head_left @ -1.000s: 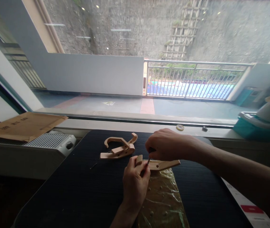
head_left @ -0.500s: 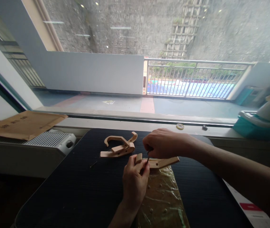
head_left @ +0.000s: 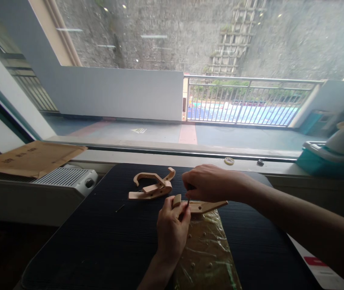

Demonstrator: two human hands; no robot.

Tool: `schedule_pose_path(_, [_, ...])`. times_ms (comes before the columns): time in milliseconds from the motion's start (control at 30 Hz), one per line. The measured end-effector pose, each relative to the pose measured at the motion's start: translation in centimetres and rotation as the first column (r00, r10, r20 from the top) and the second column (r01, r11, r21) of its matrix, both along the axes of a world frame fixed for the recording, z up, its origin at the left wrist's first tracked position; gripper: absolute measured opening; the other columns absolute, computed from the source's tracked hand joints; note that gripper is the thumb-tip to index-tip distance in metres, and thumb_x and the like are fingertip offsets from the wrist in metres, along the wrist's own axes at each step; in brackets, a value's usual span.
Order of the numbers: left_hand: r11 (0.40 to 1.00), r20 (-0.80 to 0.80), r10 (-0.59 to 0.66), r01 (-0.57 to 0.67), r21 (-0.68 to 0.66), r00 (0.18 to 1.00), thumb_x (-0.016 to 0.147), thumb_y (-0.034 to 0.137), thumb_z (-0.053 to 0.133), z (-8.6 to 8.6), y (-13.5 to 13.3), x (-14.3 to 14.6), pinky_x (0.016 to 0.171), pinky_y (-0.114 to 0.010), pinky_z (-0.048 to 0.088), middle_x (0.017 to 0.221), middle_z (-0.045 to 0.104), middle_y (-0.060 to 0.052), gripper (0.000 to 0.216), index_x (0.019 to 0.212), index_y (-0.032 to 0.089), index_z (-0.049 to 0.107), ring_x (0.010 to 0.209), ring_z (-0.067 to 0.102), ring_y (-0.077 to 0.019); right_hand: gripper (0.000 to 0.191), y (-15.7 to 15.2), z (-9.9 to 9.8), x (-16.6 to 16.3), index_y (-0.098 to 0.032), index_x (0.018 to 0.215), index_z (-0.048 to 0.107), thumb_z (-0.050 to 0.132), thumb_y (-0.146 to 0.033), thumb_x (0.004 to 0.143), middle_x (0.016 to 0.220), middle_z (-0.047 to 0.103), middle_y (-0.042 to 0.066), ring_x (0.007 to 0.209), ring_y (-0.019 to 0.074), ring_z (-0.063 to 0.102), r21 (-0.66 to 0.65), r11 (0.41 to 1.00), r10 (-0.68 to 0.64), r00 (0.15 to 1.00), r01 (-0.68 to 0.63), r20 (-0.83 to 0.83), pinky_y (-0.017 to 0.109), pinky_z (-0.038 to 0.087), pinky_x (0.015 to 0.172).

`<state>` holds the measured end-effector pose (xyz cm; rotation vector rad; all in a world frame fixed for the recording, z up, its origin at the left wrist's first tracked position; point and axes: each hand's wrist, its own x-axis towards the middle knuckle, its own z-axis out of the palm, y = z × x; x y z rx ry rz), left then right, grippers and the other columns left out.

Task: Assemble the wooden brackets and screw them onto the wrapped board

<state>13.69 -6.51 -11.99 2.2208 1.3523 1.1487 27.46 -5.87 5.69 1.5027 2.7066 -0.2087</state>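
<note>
The wooden hook (head_left: 210, 206) lies across the far end of the film-wrapped block (head_left: 204, 249), on the black table (head_left: 93, 241). The left hand (head_left: 173, 225) is at the left part of this hook; its thumb and fingers are closed around the wood and pinch it. One short end of wood stands up just beyond these fingers, and the long arm of the hook goes out to the right, free of the left hand.

The right hand (head_left: 202, 183) is above the hook and a little behind it. Its fingers are folded together around a thin tool (head_left: 188, 201), which points downward to the wood, just beside the left thumb. The handle is mostly hidden in the fist, and whether the tip touches a screw I cannot tell.

More wooden hooks (head_left: 155, 188) lie beyond the left hand, to its left, well apart from the fingers. Nearer, a small thin piece (head_left: 119, 208), maybe a screw, lies alone.
</note>
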Motion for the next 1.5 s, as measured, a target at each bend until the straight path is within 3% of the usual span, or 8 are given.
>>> schedule_pose_path(167, [1.000, 0.054, -0.025, 0.025, 0.009, 0.998, 0.082, 0.024, 0.053, 0.2, -0.2, 0.0, 0.081, -0.032, 0.052, 0.100, 0.056, -0.006, 0.017, 0.090, 0.021, 0.069, 0.089, 0.061, -0.0187, 0.018, -0.3, -0.1, -0.1, -0.018, 0.083, 0.060, 0.049, -0.031, 0.080, 0.067, 0.058, 0.001, 0.051, 0.0092, 0.037, 0.019, 0.999, -0.027, 0.999, 0.027, 0.036, 0.025, 0.024, 0.049])
schedule_pose_path(333, [0.985, 0.135, -0.087, 0.106, -0.136, 0.987, 0.078, 0.028, 0.058, 0.5, -0.5, -0.3, 0.083, -0.030, 0.053, 0.106, 0.054, -0.006, 0.019, 0.094, 0.020, 0.066, 0.091, 0.062, -0.0176, 0.016, -1.0, -0.7, 0.2, -0.019, 0.082, 0.054, 0.042, -0.028, 0.084, 0.066, 0.056, -0.001, 0.052, 0.0086, 0.038, 0.022, 1.000, -0.008, 0.998, 0.009, -0.066, 0.023, 0.024, 0.048])
schedule_pose_path(533, [0.908, 0.081, -0.105, 0.128, -0.398, 0.991, 0.071, 0.034, 0.064, 1.3, -1.4, -0.4, 0.093, -0.037, 0.047, 0.124, 0.046, -0.009, 0.048, 0.117, 0.022, 0.055, 0.109, 0.056, -0.0247, 0.016, -1.3, -1.4, 0.3, -0.018, 0.085, 0.053, 0.042, -0.029, 0.086, 0.066, 0.056, -0.001, 0.051, 0.0091, 0.037, 0.047, 0.999, -0.003, 0.998, 0.006, -0.067, 0.023, 0.024, 0.048])
schedule_pose_path(633, [0.881, 0.079, -0.098, 0.123, -0.456, 0.992, 0.069, 0.037, 0.066, 1.2, -1.8, -0.4, 0.097, -0.040, 0.044, 0.131, 0.040, -0.010, 0.064, 0.128, 0.021, 0.045, 0.117, 0.050, -0.0277, 0.016, -1.2, -1.4, 0.5, -0.018, 0.084, 0.052, 0.041, -0.029, 0.086, 0.064, 0.055, -0.001, 0.050, 0.0090, 0.036, 0.049, 0.999, 0.010, 0.997, -0.006, -0.081, 0.024, 0.023, 0.048])
schedule_pose_path(800, [0.886, 0.109, -0.076, 0.117, -0.448, 0.991, 0.068, 0.039, 0.067, 0.9, -1.4, 0.0, 0.100, -0.038, 0.040, 0.128, 0.041, -0.010, 0.076, 0.134, 0.020, 0.036, 0.119, 0.046, -0.0272, 0.015, -0.6, -1.2, 0.8, -0.017, 0.083, 0.053, 0.042, -0.027, 0.086, 0.067, 0.057, 0.000, 0.051, 0.0086, 0.037, 0.016, 1.000, 0.001, 0.993, 0.001, -0.114, 0.024, 0.024, 0.048])
schedule_pose_path(1033, [0.900, 0.080, -0.136, 0.157, -0.406, 0.987, 0.069, 0.042, 0.065, 1.8, 1.8, 2.5, 0.099, -0.037, 0.039, 0.127, 0.045, -0.013, 0.069, 0.129, 0.015, 0.043, 0.117, 0.049, -0.0280, 0.013, 1.6, -1.3, 1.7, -0.015, 0.083, 0.056, 0.044, -0.021, 0.081, 0.069, 0.059, 0.003, 0.053, 0.0089, 0.037, 0.103, 0.991, -0.077, 0.996, 0.081, -0.044, 0.024, 0.025, 0.049])
schedule_pose_path(1300, [0.924, -0.021, -0.210, 0.192, -0.330, 0.977, 0.079, 0.042, 0.051, 1.6, 3.6, 2.7, 0.099, -0.043, 0.039, 0.131, 0.047, -0.015, 0.054, 0.127, 0.017, 0.050, 0.121, 0.046, -0.0308, 0.010, 2.0, -2.7, 2.9, -0.019, 0.079, 0.054, 0.048, -0.026, 0.075, 0.065, 0.058, 0.000, 0.051, 0.0085, 0.037, 0.142, 0.948, -0.262, 0.951, 0.286, -0.162, 0.023, 0.024, 0.047])
schedule_pose_path(1500, [0.965, -0.097, -0.198, 0.177, -0.191, 0.975, 0.078, 0.032, 0.054, 1.2, 3.1, 0.6, 0.107, -0.045, 0.032, 0.144, 0.033, -0.011, 0.052, 0.129, 0.023, 0.048, 0.134, 0.031, -0.0296, 0.011, 1.9, -4.5, 3.4, -0.020, 0.084, 0.052, 0.049, -0.024, 0.074, 0.072, 0.059, 0.000, 0.056, 0.0093, 0.040, 0.143, 0.914, -0.312, 0.883, 0.379, -0.350, 0.023, 0.026, 0.049])
